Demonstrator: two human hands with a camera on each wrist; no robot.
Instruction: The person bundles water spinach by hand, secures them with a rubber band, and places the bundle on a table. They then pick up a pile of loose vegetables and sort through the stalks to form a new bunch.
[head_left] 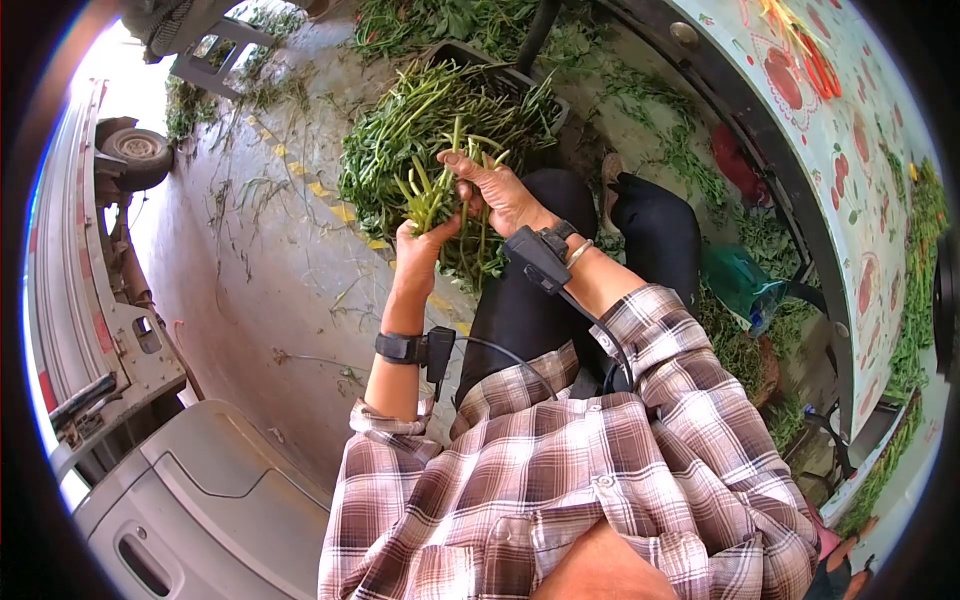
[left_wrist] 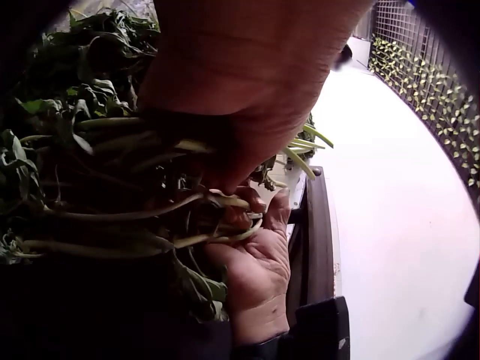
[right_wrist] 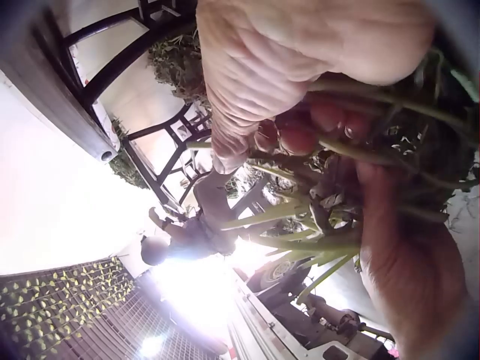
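Over the lap, the left hand [head_left: 418,250] grips a bunch of leafy green stems [head_left: 428,203], cut ends pointing up and away. Right beside it, the right hand [head_left: 508,198] has its fingers curled round a few more stems, thumb extended along the top. Those fingers [right_wrist: 298,139] show wrapped about the stalks in the right wrist view, while the left hand [right_wrist: 412,262] holds the bunch just below. Leaves trail from both hands toward a large heap of greens [head_left: 400,130]. Part of the left hand's grip is hidden behind the stems.
The heap sits in and over a dark crate [head_left: 560,115] in front of the knees. A table with a patterned cloth [head_left: 850,230] stands at the right. To the left are a vehicle [head_left: 125,340] and a grey plastic stool [head_left: 215,55]. Loose greens litter the floor.
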